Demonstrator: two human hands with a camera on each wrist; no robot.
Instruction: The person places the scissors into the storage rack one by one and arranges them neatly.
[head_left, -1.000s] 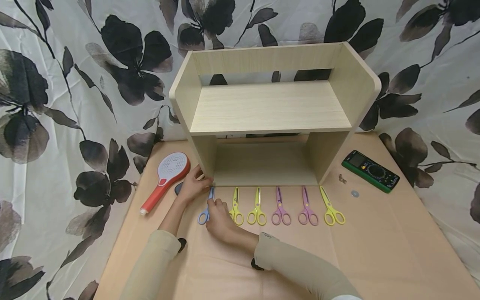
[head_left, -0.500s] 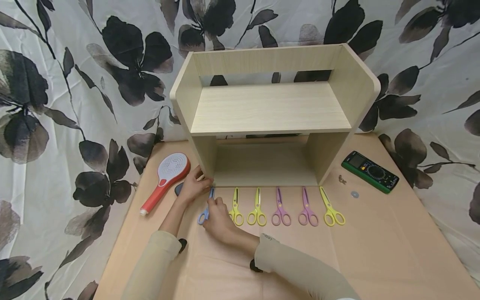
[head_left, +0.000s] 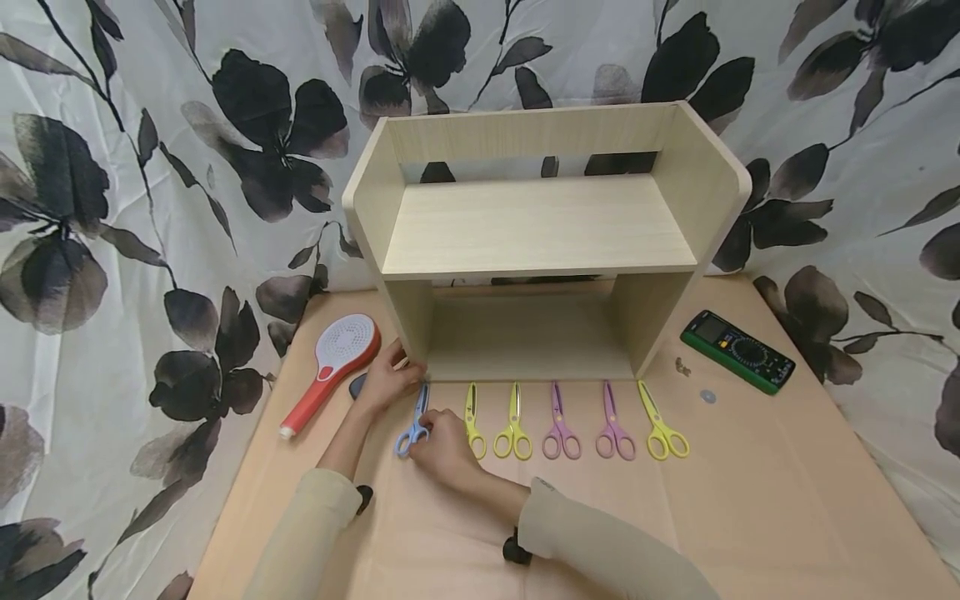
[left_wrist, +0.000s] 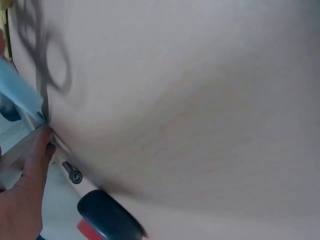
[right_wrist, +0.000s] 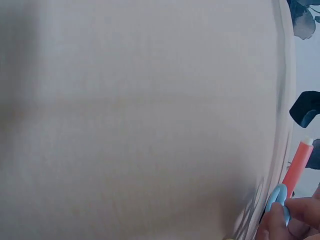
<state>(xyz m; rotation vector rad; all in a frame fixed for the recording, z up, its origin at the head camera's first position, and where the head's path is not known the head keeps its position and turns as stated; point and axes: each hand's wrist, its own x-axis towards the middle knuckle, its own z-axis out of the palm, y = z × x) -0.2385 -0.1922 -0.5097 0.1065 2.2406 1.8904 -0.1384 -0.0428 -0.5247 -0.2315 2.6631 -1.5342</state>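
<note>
A pale wooden shelf unit [head_left: 540, 225] stands at the back of the table. My left hand [head_left: 390, 379] grips its lower front left corner; in the left wrist view a finger [left_wrist: 37, 160] lies straight along the side panel. The right hand [head_left: 446, 446] pinches a handle ring of the blue scissors [head_left: 417, 417], whose blades point at that corner. The right wrist view shows thumb and fingers on the blue ring [right_wrist: 278, 195]. Rightward along the shelf's front edge lie yellow scissors [head_left: 513, 425], purple scissors [head_left: 558, 425] and more, blades toward the shelf.
Left of the shelf lies a red-handled tool with a dotted white oval face [head_left: 341, 358]. A dark rounded object [head_left: 357, 386] sits beside my left hand. On the right are a green multimeter [head_left: 738, 350], a small grey disc [head_left: 708, 396] and tiny brown bits [head_left: 682, 367].
My right hand has slid slightly back along the blue scissors, baring more of their rings and blades. The left hand keeps its place at the corner. The head view has tilted slightly.
</note>
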